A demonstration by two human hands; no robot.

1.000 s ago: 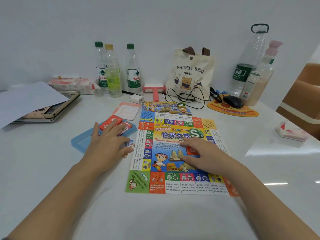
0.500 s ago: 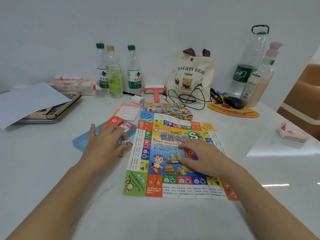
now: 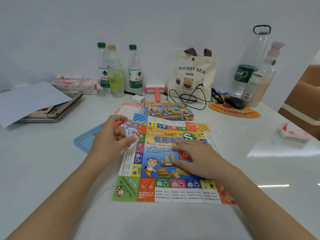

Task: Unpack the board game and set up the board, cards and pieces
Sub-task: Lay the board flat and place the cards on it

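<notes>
1. Now, our left hand (image 3: 110, 138) hovers over the left edge of the colourful printed paper game board (image 3: 173, 189). It pinches a small stack of pale blue and pink cards (image 3: 132, 136) between the thumb and the curled fingers.
2. Our right hand (image 3: 199, 158) rests on the middle picture of the board with its fingers nearly straight and holds nothing. Its thumb and forefinger lie on either side of a small orange card deck (image 3: 185, 155), which lies flat on the board.
3. The two hands are apart. The held stack is to the left of the orange deck and a little farther from us, so the left hand is the nearer one to place it. The stack is tilted against the board's edges, and we judge it needs a small turn before it goes down flat.
4. A light blue plastic tray (image 3: 83, 141) lies behind the left hand, which hides most of it. Some red cards (image 3: 119, 123) show at its far side.
5. The yellow and blue cardboard game box (image 3: 168, 110) lies just beyond the far edge of the board.
6. The print on the held cards is blurred, perhaps money or property cards. We cannot count them. Our right forearm covers the near right corner of the board, and we see no playing pieces.
</notes>
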